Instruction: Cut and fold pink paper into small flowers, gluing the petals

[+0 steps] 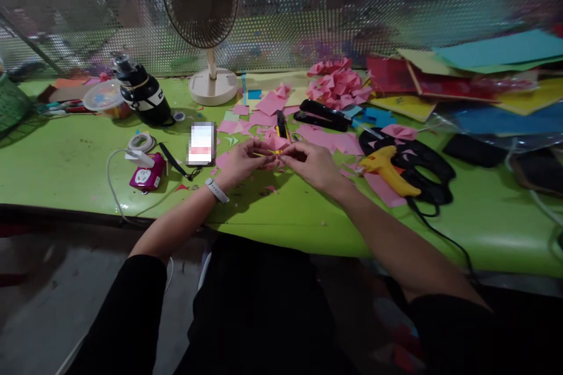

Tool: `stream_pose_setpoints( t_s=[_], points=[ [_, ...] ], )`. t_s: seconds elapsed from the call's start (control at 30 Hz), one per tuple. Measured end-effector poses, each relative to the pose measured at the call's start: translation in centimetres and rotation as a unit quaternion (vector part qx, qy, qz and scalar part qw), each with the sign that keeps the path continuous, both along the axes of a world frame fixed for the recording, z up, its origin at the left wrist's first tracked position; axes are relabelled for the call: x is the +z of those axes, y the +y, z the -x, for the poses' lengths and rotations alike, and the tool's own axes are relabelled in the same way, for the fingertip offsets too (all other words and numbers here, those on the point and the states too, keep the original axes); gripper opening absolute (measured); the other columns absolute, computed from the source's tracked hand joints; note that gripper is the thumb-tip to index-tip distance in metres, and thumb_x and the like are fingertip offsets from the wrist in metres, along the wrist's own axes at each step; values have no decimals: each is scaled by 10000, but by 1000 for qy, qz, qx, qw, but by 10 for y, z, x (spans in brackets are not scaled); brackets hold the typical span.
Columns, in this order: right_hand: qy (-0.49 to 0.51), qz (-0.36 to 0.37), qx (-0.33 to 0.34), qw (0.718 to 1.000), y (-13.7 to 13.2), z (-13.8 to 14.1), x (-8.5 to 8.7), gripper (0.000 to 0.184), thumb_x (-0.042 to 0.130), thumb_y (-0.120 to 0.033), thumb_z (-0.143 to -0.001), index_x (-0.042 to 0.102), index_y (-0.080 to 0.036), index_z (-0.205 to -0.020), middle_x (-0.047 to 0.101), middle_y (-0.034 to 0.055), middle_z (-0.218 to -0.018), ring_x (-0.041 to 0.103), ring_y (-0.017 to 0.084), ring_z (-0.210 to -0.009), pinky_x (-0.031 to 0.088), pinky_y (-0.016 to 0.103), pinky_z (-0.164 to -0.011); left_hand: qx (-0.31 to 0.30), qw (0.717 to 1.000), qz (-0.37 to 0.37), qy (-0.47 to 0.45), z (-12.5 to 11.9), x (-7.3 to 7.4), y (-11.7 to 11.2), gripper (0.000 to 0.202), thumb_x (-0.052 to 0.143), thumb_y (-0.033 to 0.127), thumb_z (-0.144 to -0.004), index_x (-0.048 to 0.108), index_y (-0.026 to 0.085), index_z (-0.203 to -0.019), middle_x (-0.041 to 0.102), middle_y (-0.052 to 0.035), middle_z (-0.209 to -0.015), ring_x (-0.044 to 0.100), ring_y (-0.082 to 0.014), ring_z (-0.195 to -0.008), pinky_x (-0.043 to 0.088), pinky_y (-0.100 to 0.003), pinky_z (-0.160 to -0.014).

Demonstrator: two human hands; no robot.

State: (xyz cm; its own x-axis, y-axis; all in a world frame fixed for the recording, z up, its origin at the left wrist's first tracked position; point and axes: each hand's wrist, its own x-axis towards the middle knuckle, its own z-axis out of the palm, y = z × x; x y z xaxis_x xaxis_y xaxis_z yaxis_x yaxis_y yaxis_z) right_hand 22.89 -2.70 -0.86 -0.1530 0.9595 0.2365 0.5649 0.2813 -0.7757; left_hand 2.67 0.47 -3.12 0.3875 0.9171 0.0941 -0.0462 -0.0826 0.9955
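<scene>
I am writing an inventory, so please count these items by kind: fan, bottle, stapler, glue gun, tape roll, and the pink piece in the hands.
Fan: 1
Bottle: 1
Stapler: 1
Glue gun: 1
Tape roll: 1
Pink piece between left hand and right hand: 1
Total: 6

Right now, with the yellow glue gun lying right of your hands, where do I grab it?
Take the yellow glue gun by its handle, which slants toward the near table edge where the black cord leaves it. Come from the near right with the right hand, now pinching pink paper; the barrel end seems to point left and may be hot.
</scene>
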Motion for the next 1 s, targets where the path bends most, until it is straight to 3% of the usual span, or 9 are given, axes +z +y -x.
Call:
stream_pose_setpoints(
  t_s=[0.17, 0.4, 0.8, 1.0],
  points=[
    [26, 9, 7, 1000, -1, 0, 3, 143, 699, -346, -841, 739, -210, -854, 735, 78, -855, 649, 205, -699, 527, 379, -660, 4, 1000, 24, 12, 0, -1, 0, 205, 754, 183, -827, 610, 155, -970, 740, -54, -912, 722, -106, -764, 602, -238, -679],
    [7, 2, 23, 1000, 0, -2, 1, 185, 691, -404, -860, 739, -229, -825, 732, 72, -827, 647, 207, -695, 536, 385, -648, 5, 999, -23, 41, 2, 3, -1, 183, 750, 222, -829, 614, 176, -942, 740, -68, -974, 731, -130, -793, 604, -259, -663],
    [40, 7, 21, 999, -2, -2, 0, 127, 704, -343, -852, 749, -224, -869, 748, 78, -880, 677, 215, -746, 573, 419, -698, 0, 998, 58, -10, 1, 2, 0, 178, 775, 195, -803, 643, 162, -918, 742, -49, -900, 728, -118, -751, 611, -256, -684],
    [58, 62, 39, 996, -4, -9, 2, 230, 703, -430, -872, 759, -216, -938, 763, 80, -882, 698, 222, -746, 592, 437, -698, -2, 995, 87, -53, 1, 4, 0, 246, 795, 206, -790, 596, 161, -927, 739, -45, -917, 721, -117, -748, 598, -257, -671]
  ],
)
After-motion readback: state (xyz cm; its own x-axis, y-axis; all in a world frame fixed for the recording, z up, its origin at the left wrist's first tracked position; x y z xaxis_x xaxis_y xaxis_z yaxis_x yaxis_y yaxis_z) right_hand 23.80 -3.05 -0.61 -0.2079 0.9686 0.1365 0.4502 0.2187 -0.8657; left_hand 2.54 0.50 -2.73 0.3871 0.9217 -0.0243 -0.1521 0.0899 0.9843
